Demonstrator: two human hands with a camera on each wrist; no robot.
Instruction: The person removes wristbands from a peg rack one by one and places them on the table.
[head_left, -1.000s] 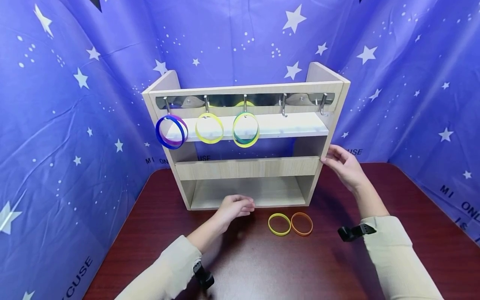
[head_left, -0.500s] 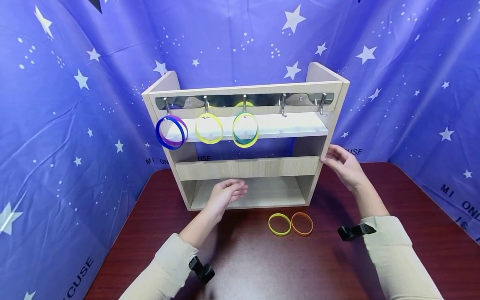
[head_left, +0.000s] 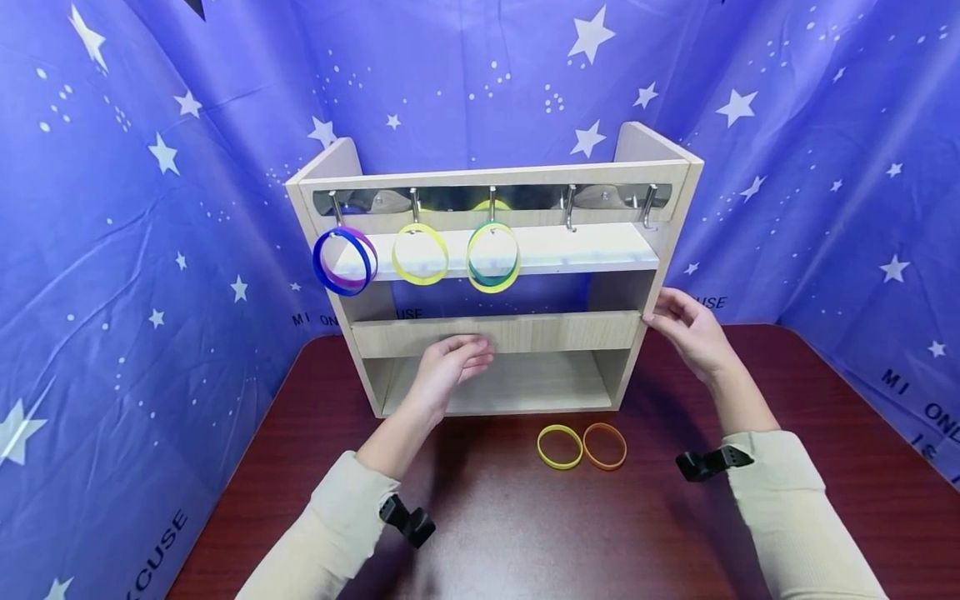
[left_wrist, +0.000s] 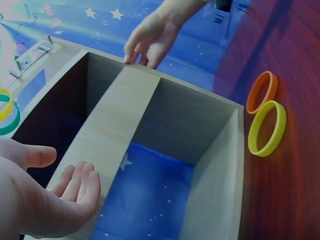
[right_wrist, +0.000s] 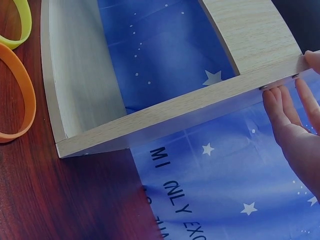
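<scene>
My left hand [head_left: 442, 375] hovers in front of the lower crossboard [head_left: 570, 332] of a wooden shelf unit. It holds nothing; in the left wrist view its fingers are loosely bent and the thumb stands apart. My right hand [head_left: 690, 329] touches the unit's right side panel [right_wrist: 175, 106], fingertips against the outer face and thumb at the front edge. On the table, a yellow silicone wristband [left_wrist: 281, 125] and an orange one [left_wrist: 274, 90] lie side by side before the shelf. Blue [head_left: 318, 267] and purple wristbands share the leftmost hook, a yellow one [head_left: 444, 252] hangs beside them, then a yellow and green pair.
Two metal hooks [head_left: 571, 208] at the rail's right end carry no band. The shelf stands on a dark red wooden table [head_left: 525, 533]. Blue star-printed cloth [head_left: 450, 83] encloses the back and sides. Each forearm wears a black wrist camera [head_left: 407, 521].
My left hand has risen from the table in front of the shelf to the height of the lower crossboard, slightly leftward. The right hand stays at the side panel; the wristbands have not moved.
</scene>
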